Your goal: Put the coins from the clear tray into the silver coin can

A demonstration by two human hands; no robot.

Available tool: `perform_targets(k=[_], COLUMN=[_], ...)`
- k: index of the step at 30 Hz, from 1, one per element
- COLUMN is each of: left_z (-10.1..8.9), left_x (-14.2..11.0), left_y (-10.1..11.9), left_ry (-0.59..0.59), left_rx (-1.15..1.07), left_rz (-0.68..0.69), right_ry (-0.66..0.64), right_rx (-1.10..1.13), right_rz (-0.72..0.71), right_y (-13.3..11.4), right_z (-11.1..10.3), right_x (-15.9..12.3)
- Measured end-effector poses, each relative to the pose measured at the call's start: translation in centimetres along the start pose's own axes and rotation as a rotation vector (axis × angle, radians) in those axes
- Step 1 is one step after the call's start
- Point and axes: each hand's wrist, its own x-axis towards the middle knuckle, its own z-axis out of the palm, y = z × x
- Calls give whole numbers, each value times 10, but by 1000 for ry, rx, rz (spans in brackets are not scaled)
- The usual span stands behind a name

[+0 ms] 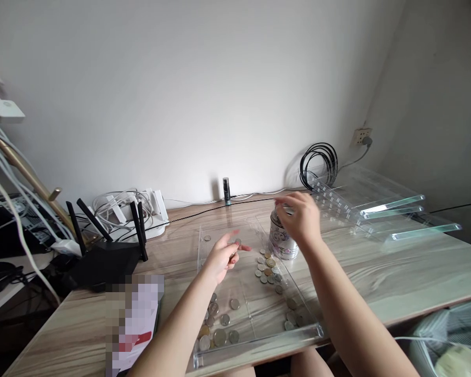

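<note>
A clear acrylic drawer tray (255,340) lies on the table with silver and brass-coloured coins (267,272) in it, clustered at the right and at the near left. My left hand (223,256) hovers over the tray's middle; thumb and index finger are stretched apart, the other fingers curl in, and no held thing shows. Just outside the tray's right side stands a round patterned tin (282,241). Over its top is my right hand (301,215), fingers bent together in a pinch. What they hold is hidden; the hand also covers much of the tin's top.
Further clear acrylic trays (377,209) are stacked at the right. A black cable coil (318,165) leans on the wall near a small dark bottle (226,191). On the left are a black router (105,262), white cables and a partly blurred package (135,324). A bin (451,335) stands below right.
</note>
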Motion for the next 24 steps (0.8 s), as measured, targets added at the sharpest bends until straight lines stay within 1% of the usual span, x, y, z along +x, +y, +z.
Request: perform_targets(k=[1, 3, 4, 5, 7, 9, 11, 12, 13, 14, 15, 16, 18, 19, 20, 21, 23, 24], left_z=[0, 0, 0, 0, 1, 2, 3, 4, 3, 3, 1, -1, -5, -7, -9, -10, -11, -11], left_x=[0, 1, 1, 1, 1, -1, -2, -2, -2, -2, 0, 2, 6, 8, 10, 11, 11, 11], left_y=[-1, -2, -2, -2, -2, -1, -1, 0, -1, -1, -1, -1, -2, -2, -2, -2, -1, -1], left_ry=[-20, -45, -48, -48, -63, -107, -160, -175, -179, -169, -146, -113, -29, 13, 52, 80, 107, 108], left_rx=[-4, -19, -26, -30, -23, -8, 0, -3, -15, -40, -79, -131, -248, -298, -338, -367, -386, -380], left_rz=[20, 56, 69, 76, 72, 59, 49, 44, 39, 23, -14, -71, -205, -254, -280, -281, -251, -239], right_ry=[-117, -410, -528, -609, -684, -750, -828, -842, -821, -754, -639, -486, -170, -64, -19, -36, -166, -225], right_rx=[98, 253, 295, 316, 340, 400, 489, 528, 553, 554, 526, 463, 251, 130, 20, -65, -150, -166], right_rz=[-49, -125, -140, -142, -113, -72, -29, -7, 6, 9, 6, 5, 37, 82, 138, 194, 277, 293], right_y=[-9, -27, -33, -38, -42, -40, -36, -34, -32, -30, -28, -24, -13, -6, 3, 11, 27, 33], right_z=[4, 16, 23, 29, 39, 44, 42, 39, 35, 30, 24, 17, 6, 1, -2, -4, -5, -4], right_x=[-4, -15, -20, -24, -30, -31, -28, -25, -22, -19, -15, -10, -1, 4, 8, 12, 18, 19])
